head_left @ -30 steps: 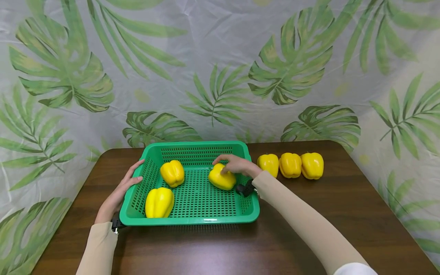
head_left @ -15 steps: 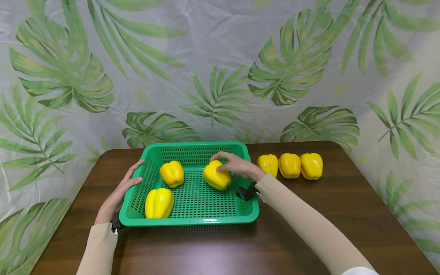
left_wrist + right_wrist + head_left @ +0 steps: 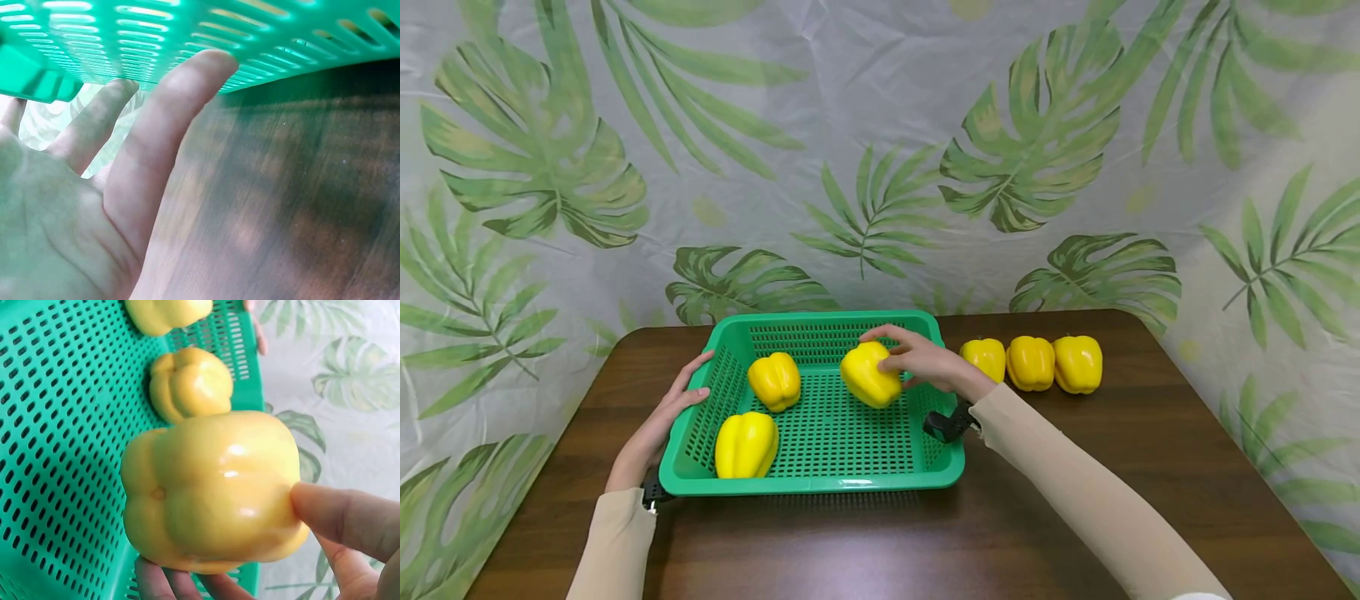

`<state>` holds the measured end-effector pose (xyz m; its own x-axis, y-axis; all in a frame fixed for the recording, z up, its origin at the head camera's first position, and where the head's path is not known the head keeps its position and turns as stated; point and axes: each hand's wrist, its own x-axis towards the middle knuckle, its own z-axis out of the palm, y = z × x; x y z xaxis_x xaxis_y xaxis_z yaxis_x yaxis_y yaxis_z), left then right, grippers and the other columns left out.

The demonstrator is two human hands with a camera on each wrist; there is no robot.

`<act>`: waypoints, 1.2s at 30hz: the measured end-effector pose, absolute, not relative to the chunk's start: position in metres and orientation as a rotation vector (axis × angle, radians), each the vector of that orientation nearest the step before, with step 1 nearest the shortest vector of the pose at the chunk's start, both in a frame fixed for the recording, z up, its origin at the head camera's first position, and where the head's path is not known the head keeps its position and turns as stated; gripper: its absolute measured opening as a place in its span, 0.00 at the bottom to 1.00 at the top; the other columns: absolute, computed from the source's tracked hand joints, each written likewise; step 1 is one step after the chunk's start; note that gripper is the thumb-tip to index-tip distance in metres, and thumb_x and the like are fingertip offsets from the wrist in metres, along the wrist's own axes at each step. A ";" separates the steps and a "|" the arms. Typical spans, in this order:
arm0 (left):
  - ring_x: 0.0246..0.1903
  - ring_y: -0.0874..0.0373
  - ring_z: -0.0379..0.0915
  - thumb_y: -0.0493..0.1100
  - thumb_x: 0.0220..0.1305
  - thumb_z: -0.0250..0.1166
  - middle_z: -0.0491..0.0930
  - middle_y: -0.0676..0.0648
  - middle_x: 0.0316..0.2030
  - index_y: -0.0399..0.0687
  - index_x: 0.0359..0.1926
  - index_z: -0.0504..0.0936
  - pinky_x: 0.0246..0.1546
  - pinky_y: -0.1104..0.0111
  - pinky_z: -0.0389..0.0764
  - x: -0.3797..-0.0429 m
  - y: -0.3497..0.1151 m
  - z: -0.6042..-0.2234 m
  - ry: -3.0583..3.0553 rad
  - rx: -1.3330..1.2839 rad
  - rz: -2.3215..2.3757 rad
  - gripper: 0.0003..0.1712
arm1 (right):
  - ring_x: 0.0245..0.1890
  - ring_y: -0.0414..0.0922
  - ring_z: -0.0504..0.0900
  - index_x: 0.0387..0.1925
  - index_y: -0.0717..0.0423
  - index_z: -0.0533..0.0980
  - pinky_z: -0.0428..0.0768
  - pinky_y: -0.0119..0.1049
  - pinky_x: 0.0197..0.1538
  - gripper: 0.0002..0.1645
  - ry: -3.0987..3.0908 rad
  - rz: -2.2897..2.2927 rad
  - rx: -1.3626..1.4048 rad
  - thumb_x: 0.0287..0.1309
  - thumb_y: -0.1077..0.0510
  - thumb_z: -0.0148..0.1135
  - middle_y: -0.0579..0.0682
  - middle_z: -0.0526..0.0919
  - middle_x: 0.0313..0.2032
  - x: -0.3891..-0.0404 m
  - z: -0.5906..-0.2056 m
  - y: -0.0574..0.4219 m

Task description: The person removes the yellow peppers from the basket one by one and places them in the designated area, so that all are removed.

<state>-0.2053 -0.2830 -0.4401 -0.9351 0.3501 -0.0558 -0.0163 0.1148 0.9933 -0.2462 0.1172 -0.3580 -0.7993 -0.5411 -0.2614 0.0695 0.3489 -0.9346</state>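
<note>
Inside the green basket (image 3: 820,483), my right hand (image 3: 928,360) holds a yellow bell pepper (image 3: 868,375) above the slotted floor. The right wrist view shows the thumb on one side of that held pepper (image 3: 212,494) and curled fingers (image 3: 153,581) underneath it. My left hand (image 3: 658,425) rests against the basket's left end. Its thumb (image 3: 169,125) lies fairly straight along the slotted wall (image 3: 262,37) in the left wrist view. Two more bell peppers lie in the basket's left half: a rear pepper (image 3: 775,382) and a front pepper (image 3: 747,445).
To the right of the basket, on the dark wooden table (image 3: 1150,467), stand three yellow bell peppers in a row: a near-basket one (image 3: 985,358), a middle one (image 3: 1030,363) and a right one (image 3: 1078,364). A leaf-patterned cloth (image 3: 880,125) hangs behind the table.
My right hand has shifted the held bell pepper left and lifted it slightly, turning it more upright. My left hand has kept its place on the basket.
</note>
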 end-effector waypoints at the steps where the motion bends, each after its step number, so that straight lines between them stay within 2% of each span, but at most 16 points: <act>1: 0.59 0.38 0.56 0.48 0.75 0.43 0.35 0.38 0.72 0.67 0.75 0.40 0.47 0.58 0.75 -0.205 -0.283 -0.440 2.118 0.327 1.894 0.34 | 0.58 0.56 0.68 0.67 0.48 0.63 0.76 0.48 0.45 0.28 2.069 -1.486 -0.409 0.67 0.64 0.51 0.59 0.61 0.65 -0.246 -0.357 0.118; 5: 0.59 0.37 0.55 0.48 0.75 0.43 0.34 0.38 0.72 0.67 0.75 0.40 0.47 0.57 0.75 -0.205 -0.283 -0.440 2.114 0.326 1.894 0.34 | 0.57 0.55 0.69 0.66 0.47 0.65 0.76 0.48 0.47 0.27 2.063 -1.524 -0.392 0.68 0.63 0.52 0.60 0.64 0.62 -0.244 -0.354 0.121; 11: 0.56 0.44 0.60 0.47 0.75 0.42 0.35 0.38 0.71 0.67 0.75 0.40 0.46 0.59 0.76 -0.205 -0.283 -0.440 2.117 0.338 1.897 0.33 | 0.56 0.53 0.71 0.66 0.45 0.66 0.75 0.50 0.50 0.27 2.074 -1.552 -0.365 0.67 0.62 0.53 0.58 0.66 0.61 -0.242 -0.349 0.126; 20: 0.56 0.46 0.61 0.47 0.75 0.42 0.35 0.37 0.71 0.67 0.75 0.40 0.46 0.59 0.76 -0.204 -0.282 -0.440 2.104 0.339 1.906 0.33 | 0.59 0.54 0.69 0.67 0.44 0.63 0.74 0.52 0.51 0.29 2.069 -1.584 -0.374 0.67 0.63 0.54 0.58 0.62 0.64 -0.240 -0.346 0.138; 25: 0.55 0.50 0.63 0.47 0.75 0.42 0.35 0.37 0.71 0.66 0.75 0.40 0.46 0.60 0.76 -0.203 -0.282 -0.439 2.114 0.336 1.901 0.33 | 0.56 0.55 0.71 0.68 0.44 0.62 0.74 0.52 0.52 0.30 2.082 -1.596 -0.390 0.67 0.61 0.54 0.61 0.65 0.62 -0.238 -0.343 0.146; 29: 0.55 0.48 0.61 0.47 0.75 0.42 0.34 0.37 0.71 0.66 0.75 0.40 0.46 0.60 0.76 -0.203 -0.282 -0.439 2.117 0.333 1.902 0.33 | 0.56 0.55 0.72 0.68 0.42 0.62 0.73 0.53 0.53 0.30 2.103 -1.596 -0.381 0.67 0.60 0.54 0.60 0.67 0.60 -0.238 -0.342 0.152; 36: 0.57 0.44 0.59 0.48 0.75 0.42 0.33 0.38 0.71 0.66 0.75 0.40 0.46 0.60 0.76 -0.204 -0.282 -0.440 2.122 0.330 1.898 0.33 | 0.54 0.55 0.73 0.69 0.45 0.61 0.74 0.52 0.52 0.31 2.075 -1.652 -0.389 0.67 0.59 0.54 0.62 0.67 0.60 -0.237 -0.340 0.164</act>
<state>-0.2042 -0.2816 -0.4398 -0.9362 0.3477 -0.0519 -0.0129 0.1135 0.9935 -0.2373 0.1638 -0.3400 -0.8557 -0.4870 -0.1747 0.0609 0.2405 -0.9687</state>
